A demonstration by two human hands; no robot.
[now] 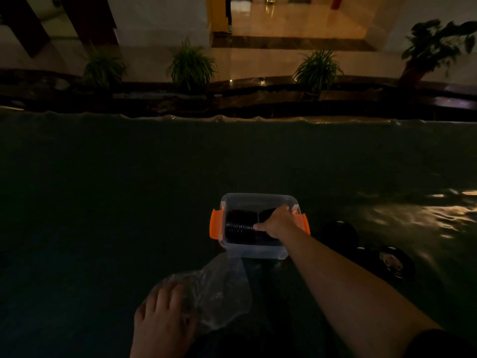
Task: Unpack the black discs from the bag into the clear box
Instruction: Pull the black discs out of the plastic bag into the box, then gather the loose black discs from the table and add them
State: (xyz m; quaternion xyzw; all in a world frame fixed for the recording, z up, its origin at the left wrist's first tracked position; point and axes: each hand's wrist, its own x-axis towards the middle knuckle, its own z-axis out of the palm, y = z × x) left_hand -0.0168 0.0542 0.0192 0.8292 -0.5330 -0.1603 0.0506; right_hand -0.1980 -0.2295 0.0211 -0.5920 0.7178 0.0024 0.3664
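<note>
A clear box (pixel 254 253) with orange side latches stands on the dark table just ahead of me. Rows of black discs (pixel 238 227) stand on edge inside it. My right hand (pixel 275 222) reaches into the box from the right, thumb and fingers closed around a stack of the discs. A crumpled clear plastic bag (pixel 222 290) lies in front of the box, near me. My left hand (pixel 165 319) rests on the bag's near end and holds it down. What is inside the bag is too dim to tell.
More dark round objects (pixel 340 235) lie on the table right of the box, beside another one (pixel 395 262). The table (pixel 129 189) has a shiny dark covering. Potted plants (pixel 192 64) stand on a ledge beyond its far edge.
</note>
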